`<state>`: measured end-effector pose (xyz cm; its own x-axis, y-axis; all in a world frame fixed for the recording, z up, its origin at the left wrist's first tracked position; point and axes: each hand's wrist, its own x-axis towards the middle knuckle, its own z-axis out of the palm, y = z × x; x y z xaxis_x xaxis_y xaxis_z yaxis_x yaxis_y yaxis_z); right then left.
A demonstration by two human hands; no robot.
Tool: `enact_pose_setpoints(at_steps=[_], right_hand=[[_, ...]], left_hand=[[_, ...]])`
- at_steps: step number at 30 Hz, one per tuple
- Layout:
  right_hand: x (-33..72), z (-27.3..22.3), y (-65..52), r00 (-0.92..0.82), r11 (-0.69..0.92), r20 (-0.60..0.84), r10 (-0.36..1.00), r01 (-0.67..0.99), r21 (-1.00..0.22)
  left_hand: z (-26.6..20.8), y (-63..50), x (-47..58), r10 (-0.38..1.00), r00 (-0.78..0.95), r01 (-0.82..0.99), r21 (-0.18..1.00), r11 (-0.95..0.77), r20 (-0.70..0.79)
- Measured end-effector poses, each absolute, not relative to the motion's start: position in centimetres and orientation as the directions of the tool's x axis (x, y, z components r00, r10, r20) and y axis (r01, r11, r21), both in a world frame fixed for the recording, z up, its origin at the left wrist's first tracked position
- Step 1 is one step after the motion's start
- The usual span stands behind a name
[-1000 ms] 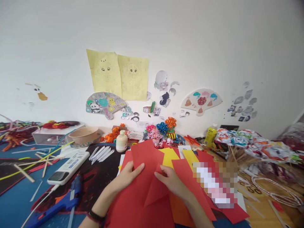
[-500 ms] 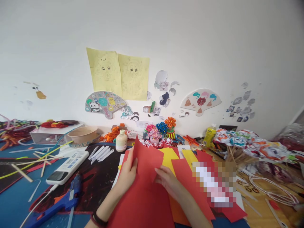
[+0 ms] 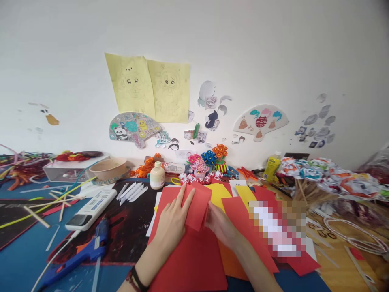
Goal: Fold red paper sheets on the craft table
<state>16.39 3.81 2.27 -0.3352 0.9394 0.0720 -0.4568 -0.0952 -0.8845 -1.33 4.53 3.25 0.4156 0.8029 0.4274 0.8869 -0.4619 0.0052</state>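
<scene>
A small piece of red paper [image 3: 199,207] lies over larger red sheets [image 3: 194,263] in front of me, and its right side looks folded or raised. My left hand [image 3: 172,221] rests flat on its left part with two fingers stretched out and spread. At its right edge my right hand [image 3: 223,227] pinches the paper, with some fingertips hidden behind it. Yellow paper [image 3: 219,194] and more red strips [image 3: 240,219] lie just right of it, overlapping an orange sheet [image 3: 232,265].
To the left are a blue glue gun [image 3: 88,251], a white power strip [image 3: 91,209] and white paper strips [image 3: 132,192]. A cream bottle [image 3: 157,176] and pipe-cleaner flowers [image 3: 208,159] stand along the wall. At right, sticks with crumpled coloured tops [image 3: 328,178] stick out.
My left hand has gone from gripping the raised red paper's left side to lying flat on it. The paper has come down. My right hand has stayed at its right edge.
</scene>
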Motion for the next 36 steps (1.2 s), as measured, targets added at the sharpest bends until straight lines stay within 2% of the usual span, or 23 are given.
enact_pose_setpoints(at_steps=[4,7,9,11,13,16,19,23,28,30,36], right_hand=[[16.2,2.1,3.7,-0.347,-0.053,0.085,0.934,-0.372,-0.927],[16.3,1.5,4.0,-0.214,0.046,0.092,0.973,-0.215,-0.976],[16.5,1.0,4.4,-0.101,0.108,0.117,0.988,-0.09,-0.99],[16.8,0.7,4.8,-0.029,0.145,0.144,0.989,0.009,-0.989],[17.0,0.7,5.0,0.0,0.174,0.174,0.985,0.077,-0.982],[16.9,1.0,4.7,0.007,0.234,0.239,0.971,0.165,-0.958],[16.3,1.6,4.1,-0.014,0.271,0.274,0.962,0.204,-0.941],[15.5,2.1,3.0,0.005,0.332,0.346,0.938,0.273,-0.903],[15.2,2.1,2.4,-0.001,0.34,0.358,0.934,0.311,-0.888],[15.3,2.2,2.4,-0.037,0.346,0.352,0.935,0.309,-0.886],[15.9,3.1,2.6,-0.037,0.375,0.386,0.922,0.338,-0.863]], left_hand=[[3.0,4.5,-1.2,0.766,0.469,0.853,0.001,-0.523,0.44],[3.0,4.4,-1.3,0.756,0.494,0.827,0.036,-0.561,0.429],[3.2,4.2,-1.4,0.749,0.524,0.787,0.107,-0.608,0.405],[3.3,4.1,-1.5,0.737,0.561,0.707,0.244,-0.664,0.378],[3.5,4.1,-1.5,0.749,0.547,0.601,0.447,-0.662,0.373],[3.3,4.2,-1.1,0.827,0.38,0.398,0.734,-0.55,0.414],[2.9,4.4,-0.3,0.895,0.142,0.247,0.86,-0.446,0.423],[2.9,4.2,0.4,0.948,-0.103,0.195,0.94,-0.279,0.302],[3.7,3.6,0.5,0.993,-0.025,0.066,0.991,-0.112,0.114],[3.9,3.7,0.3,0.99,-0.002,0.064,0.988,-0.138,0.138],[3.9,4.2,-0.3,0.957,-0.01,0.231,0.931,-0.281,0.291]])
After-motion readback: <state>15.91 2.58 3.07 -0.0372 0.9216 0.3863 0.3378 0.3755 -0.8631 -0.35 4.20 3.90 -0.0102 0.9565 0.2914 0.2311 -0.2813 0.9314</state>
